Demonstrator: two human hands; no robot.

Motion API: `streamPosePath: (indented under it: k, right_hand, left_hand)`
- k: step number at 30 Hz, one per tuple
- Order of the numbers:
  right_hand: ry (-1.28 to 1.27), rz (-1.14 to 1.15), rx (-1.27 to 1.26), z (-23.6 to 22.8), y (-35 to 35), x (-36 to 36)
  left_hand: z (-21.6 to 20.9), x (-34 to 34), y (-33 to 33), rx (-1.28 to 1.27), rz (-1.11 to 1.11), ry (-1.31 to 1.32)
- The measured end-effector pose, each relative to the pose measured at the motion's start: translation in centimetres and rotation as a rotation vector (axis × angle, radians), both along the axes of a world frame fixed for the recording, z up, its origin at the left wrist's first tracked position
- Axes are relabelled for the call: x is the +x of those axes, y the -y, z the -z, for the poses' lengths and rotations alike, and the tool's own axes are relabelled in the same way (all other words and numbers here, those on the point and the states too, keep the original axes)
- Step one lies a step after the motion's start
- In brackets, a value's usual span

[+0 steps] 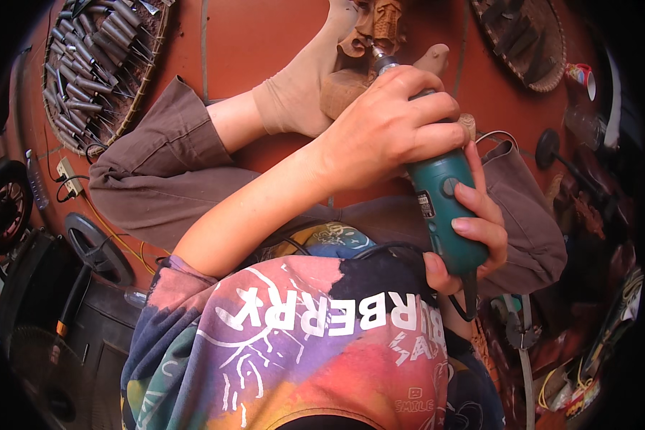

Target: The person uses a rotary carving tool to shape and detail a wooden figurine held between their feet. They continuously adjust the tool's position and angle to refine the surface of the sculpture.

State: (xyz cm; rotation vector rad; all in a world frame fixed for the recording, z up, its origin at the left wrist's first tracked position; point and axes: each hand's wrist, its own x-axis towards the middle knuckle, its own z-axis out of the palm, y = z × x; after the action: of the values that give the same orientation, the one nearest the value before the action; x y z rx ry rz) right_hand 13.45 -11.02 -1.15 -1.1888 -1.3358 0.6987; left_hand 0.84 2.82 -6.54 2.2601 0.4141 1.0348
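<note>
The left forearm slants up from lower left, the elbow bent and the wrist over the front of a green rotary tool (pixel 444 215). The left grip (pixel 398 118) is closed around the tool's upper body, fingers curled over it, back of the hand upward. The right grip (pixel 486 229) wraps the rear body from the right side, fingers and thumb around it, near the cord; its forearm is mostly hidden. The tool's front end points up toward a carved brown piece (pixel 388 21) at the upper edge, near the person's feet; whether the tip touches it I cannot tell.

The person sits with bent legs on a reddish tiled floor (pixel 265 36). A woven tray (pixel 149 82) of dark rods lies upper left, another round tray (pixel 556 61) upper right beside a red-and-white cup (pixel 583 79). A pale power strip (pixel 67 179) lies at left.
</note>
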Motion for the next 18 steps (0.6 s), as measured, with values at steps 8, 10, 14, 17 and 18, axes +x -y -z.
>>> streamPosePath:
  k: [8,10,14,17,18]
  right_hand:
    - [0.005,0.02,0.015,0.31,-0.14,-0.17]
    - [0.007,0.022,0.018,0.18,-0.24,-0.15]
    - [0.01,0.02,0.01,0.16,-0.12,-0.02]
    - [0.001,0.013,0.017,0.52,-0.04,-0.02]
    - [0.0,0.015,0.017,0.57,-0.02,-0.07]
  left_hand:
    - [0.25,0.02,-0.2,-0.012,0.013,0.008]
    - [0.13,0.08,-0.2,-0.015,0.005,0.012]
    - [0.19,0.18,-0.16,-0.014,0.002,0.019]
    - [0.3,-0.02,-0.15,-0.011,0.013,0.0]
    - [0.32,-0.02,-0.21,-0.009,0.019,-0.002]
